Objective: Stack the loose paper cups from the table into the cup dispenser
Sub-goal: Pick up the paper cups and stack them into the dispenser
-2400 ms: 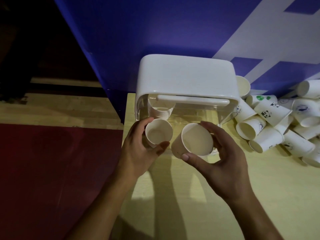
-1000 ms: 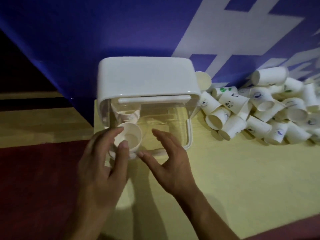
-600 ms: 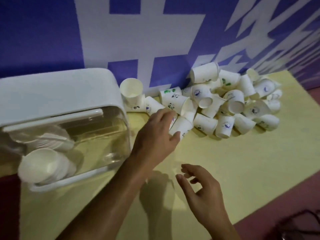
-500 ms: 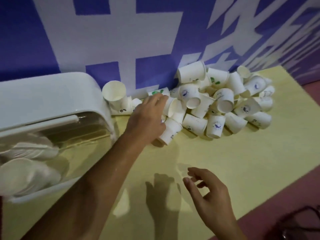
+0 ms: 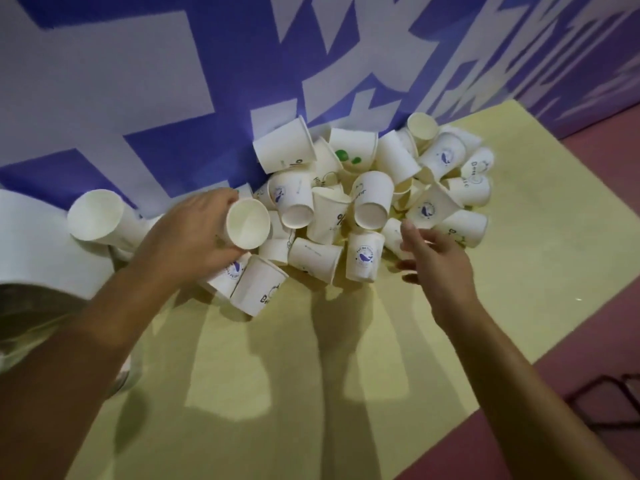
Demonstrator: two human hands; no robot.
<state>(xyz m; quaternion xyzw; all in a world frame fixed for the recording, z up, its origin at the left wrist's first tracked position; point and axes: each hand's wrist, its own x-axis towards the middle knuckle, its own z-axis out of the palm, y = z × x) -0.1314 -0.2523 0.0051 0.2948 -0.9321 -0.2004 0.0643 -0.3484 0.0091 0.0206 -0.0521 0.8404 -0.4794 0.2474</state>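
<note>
At the far left the dispenser shows only as a white top at the frame's edge, and its opening below is blurred. A lone cup lies tipped just beside it, mouth towards me. My left hand has fingers and thumb curled round a cup at the left edge of the pile, its mouth facing me.

The cup looks like thin paper, so I judge that too hard a squeeze would buckle the rim and it would not nest cleanly. Other cups lie against and under this hand, and lifting out carelessly could drag them along or roll them across the table.

The pile is a loose heap against the wall, with cups on their sides propping one another. Pulling a low one would likely tumble those above.

My right hand is spread and holds nothing, fingertips at the cups on the pile's near right. I cannot tell whether they touch. A hasty grab there could knock cups toward the table's right edge and the floor.

On the way to the dispenser, the lone cup stands in the path.
</note>
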